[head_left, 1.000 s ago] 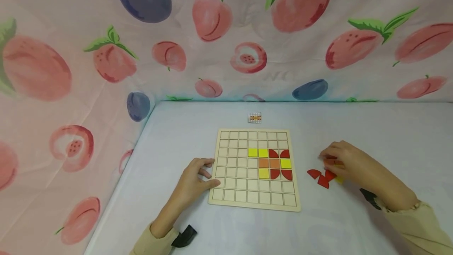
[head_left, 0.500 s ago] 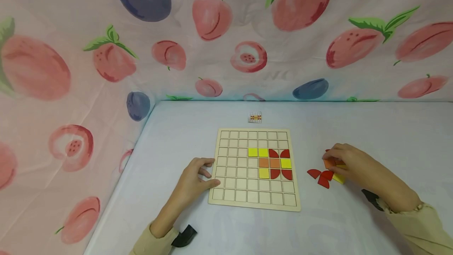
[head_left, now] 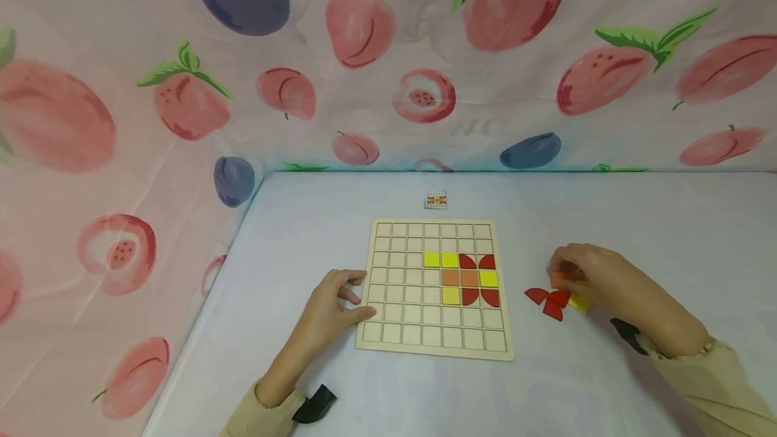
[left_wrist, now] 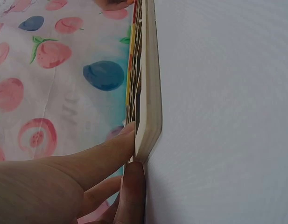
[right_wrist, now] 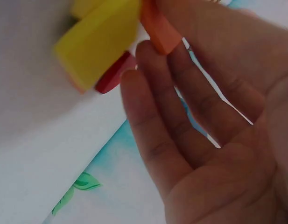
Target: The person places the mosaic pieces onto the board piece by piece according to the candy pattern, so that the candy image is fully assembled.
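Note:
In the head view my left hand [head_left: 330,302] rests at the left edge of a pale wooden grid board [head_left: 407,334], thumb over the rim and fingers relaxed along the side. The left wrist view shows the fingertips right at the board's corner [left_wrist: 146,133]. Yellow squares, orange squares and red quarter-circles fill several cells on the board's right half. My right hand [head_left: 585,268] is over a loose pile to the right, pinching an orange tile [right_wrist: 160,32] between thumb and fingers. Red quarter-circle tiles [head_left: 553,309] and a yellow tile [head_left: 579,303] lie beside and beneath that hand.
A small printed pattern card [head_left: 435,199] lies behind the board. The white tabletop [head_left: 315,221] meets a fruit-patterned cloth [head_left: 419,39] at the back and left. A black band [head_left: 314,404] shows at the left sleeve.
My right hand shifts slightly among the loose tiles, drawing a little left and up with the orange tile at its fingers. The left hand and the board's filled cells stay as they were.

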{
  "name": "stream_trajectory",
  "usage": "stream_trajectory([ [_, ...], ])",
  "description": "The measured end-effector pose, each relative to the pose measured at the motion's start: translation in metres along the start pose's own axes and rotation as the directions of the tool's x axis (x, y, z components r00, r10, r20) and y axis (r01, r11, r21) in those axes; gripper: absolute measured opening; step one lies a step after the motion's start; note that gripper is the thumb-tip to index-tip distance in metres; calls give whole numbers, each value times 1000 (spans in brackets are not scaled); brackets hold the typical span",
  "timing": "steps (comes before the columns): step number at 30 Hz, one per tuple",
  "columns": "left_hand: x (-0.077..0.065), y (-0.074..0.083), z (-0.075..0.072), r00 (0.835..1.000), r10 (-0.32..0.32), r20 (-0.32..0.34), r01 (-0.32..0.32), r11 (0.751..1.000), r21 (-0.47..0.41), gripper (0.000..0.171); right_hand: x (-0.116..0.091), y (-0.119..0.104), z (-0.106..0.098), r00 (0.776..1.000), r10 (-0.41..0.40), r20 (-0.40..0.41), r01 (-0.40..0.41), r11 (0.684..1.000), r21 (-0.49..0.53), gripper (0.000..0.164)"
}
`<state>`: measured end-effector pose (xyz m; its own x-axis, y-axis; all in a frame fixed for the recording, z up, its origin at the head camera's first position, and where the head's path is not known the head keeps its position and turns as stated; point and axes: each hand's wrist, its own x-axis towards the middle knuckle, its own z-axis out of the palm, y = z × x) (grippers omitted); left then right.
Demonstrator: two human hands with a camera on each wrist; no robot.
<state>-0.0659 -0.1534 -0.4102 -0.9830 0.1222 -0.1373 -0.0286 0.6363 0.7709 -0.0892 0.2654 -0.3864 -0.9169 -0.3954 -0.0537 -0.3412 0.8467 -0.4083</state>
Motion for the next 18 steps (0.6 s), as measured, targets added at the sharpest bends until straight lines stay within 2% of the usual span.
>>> stream_trajectory([
  [5,0,0,0,1000,-2,-1,2,1000,1,60,5,-11,-3,1000,2,-4,-2,1000,22,20],
  [18,1,0,0,1000,15,2,-15,1000,-5,59,20,-44,-6,996,-73,-52,77,992,96,15],
])
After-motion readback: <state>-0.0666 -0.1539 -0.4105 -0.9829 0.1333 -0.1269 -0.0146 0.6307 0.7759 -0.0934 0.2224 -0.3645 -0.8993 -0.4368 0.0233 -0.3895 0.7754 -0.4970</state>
